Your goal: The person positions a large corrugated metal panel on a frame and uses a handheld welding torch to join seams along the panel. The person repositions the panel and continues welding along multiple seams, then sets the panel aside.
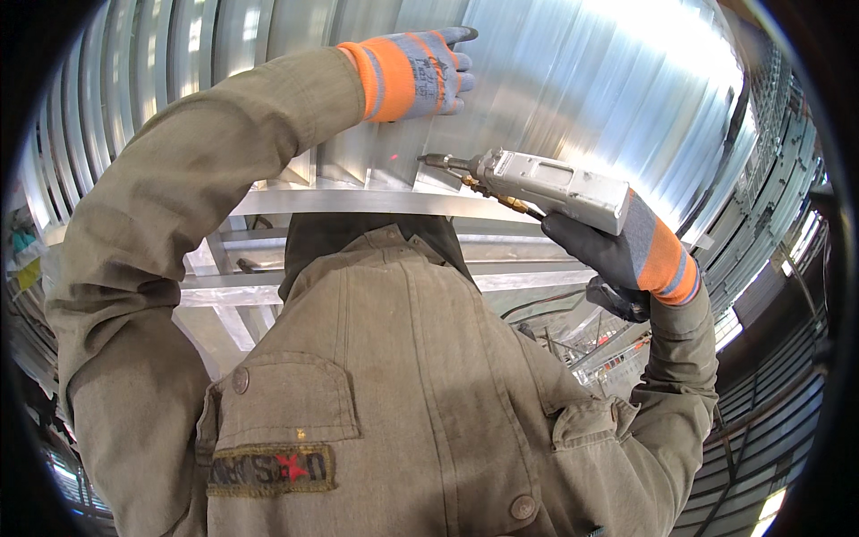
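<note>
My left hand point(419, 76), in a grey and orange work glove, rests on the long silvery metal profiles point(528, 80) at the far side. Its fingers point right, a little apart, and nothing shows in its grasp. In my right hand point(640, 251), gloved alike with a black palm, is a silver, box-bodied laser welding gun point(559, 183). Its nozzle point(438, 161) points left, just above the near ends of the profiles. A brass-coloured fitting and dark line run below the nozzle. A small red light spot point(394, 157) lies on the metal left of the tip.
A pale metal bar point(358, 201) crosses in front of the profile ends, with frame rails point(233, 291) below it. Upright profiles point(98, 98) line the left. Stacked metal lengths point(761, 224) and dark cables point(546, 304) are at the right.
</note>
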A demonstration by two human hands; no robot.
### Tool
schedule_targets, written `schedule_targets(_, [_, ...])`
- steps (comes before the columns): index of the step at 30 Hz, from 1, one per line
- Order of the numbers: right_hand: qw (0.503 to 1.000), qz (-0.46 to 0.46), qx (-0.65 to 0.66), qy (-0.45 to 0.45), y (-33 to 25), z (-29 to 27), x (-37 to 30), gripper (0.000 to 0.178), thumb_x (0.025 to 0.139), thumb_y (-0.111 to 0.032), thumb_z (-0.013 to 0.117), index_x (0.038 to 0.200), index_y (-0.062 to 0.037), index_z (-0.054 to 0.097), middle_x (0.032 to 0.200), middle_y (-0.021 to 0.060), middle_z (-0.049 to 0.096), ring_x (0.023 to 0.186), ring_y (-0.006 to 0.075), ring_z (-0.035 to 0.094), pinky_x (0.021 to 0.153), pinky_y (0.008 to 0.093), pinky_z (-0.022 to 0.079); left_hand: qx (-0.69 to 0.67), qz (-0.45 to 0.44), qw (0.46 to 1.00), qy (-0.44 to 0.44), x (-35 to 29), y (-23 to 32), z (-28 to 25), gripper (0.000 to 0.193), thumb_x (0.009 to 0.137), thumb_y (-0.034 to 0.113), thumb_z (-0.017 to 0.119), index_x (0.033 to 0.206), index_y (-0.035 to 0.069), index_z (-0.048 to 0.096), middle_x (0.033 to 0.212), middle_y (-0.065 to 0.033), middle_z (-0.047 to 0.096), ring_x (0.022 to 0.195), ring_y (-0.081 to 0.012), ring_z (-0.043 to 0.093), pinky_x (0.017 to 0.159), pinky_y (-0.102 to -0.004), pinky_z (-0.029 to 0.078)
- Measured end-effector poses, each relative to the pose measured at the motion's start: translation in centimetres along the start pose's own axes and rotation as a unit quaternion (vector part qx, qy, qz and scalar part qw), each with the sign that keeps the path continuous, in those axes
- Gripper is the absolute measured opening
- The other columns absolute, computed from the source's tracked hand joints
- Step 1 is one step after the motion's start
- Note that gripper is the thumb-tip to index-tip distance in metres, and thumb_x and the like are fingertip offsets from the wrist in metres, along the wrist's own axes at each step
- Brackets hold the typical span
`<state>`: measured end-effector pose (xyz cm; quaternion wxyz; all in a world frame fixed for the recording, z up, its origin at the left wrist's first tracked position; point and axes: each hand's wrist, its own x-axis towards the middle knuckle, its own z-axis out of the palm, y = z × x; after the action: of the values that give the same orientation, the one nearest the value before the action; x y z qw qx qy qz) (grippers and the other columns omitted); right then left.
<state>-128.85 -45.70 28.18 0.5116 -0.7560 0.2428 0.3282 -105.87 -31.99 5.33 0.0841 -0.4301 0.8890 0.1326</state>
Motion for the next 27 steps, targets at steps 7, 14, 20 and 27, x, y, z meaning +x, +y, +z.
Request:
schedule_targets(7, [0.999,0.006,0.033,-0.014,1.1,0.2,0.3,0.037,0.107,-0.022,0.080,0.138,-0.0025,0.077,0.101,0.0100,0.082,0.087,0.0166,0.076,0.079,0.0352,0.061,-0.016,0.013,0.997,-0.078,2.3,-0.5,-2.0,0.038,0.082,0.017,0.090,0.117,0.020,0.079,0.134,0.0009,0.072,0.142,-0.0235,0.063,0.139,-0.0499,0.033])
schedule_targets(14, [0.997,0.067,0.028,-0.023,1.4,-1.0,-0.2,0.035,0.106,-0.020,0.080,0.136,-0.0015,0.078,0.102,0.0098,0.082,0.087,0.0167,0.075,0.079,0.0347,0.061,-0.013,0.004,0.999,-0.044,2.2,-0.4,-1.7,0.040,0.076,0.023,0.096,0.113,0.023,0.081,0.132,0.0037,0.072,0.139,-0.0219,0.064,0.134,-0.0483,0.038])
schedule_targets(20, [0.980,0.114,0.068,0.146,2.5,-2.4,-5.9,0.028,0.107,-0.013,0.077,0.129,0.0047,0.079,0.095,0.0054,0.078,0.081,0.0132,0.071,0.072,0.0314,0.058,-0.031,-0.009,0.999,-0.015,0.5,-0.3,-1.1,0.034,0.078,0.023,0.096,0.109,0.025,0.082,0.121,0.0052,0.073,0.131,-0.0207,0.068,0.139,-0.0510,0.033])
schedule_targets(27, [0.928,0.054,0.078,0.360,9.4,-4.8,-4.7,0.027,0.115,-0.024,0.072,0.109,0.0024,0.075,0.079,0.0038,0.072,0.070,0.0123,0.067,0.064,0.0302,0.052,-0.001,-0.001,0.997,-0.076,2.2,-0.2,-2.1,0.034,0.081,0.019,0.093,0.112,0.022,0.080,0.128,0.0034,0.075,0.133,-0.0217,0.069,0.141,-0.0538,0.031])
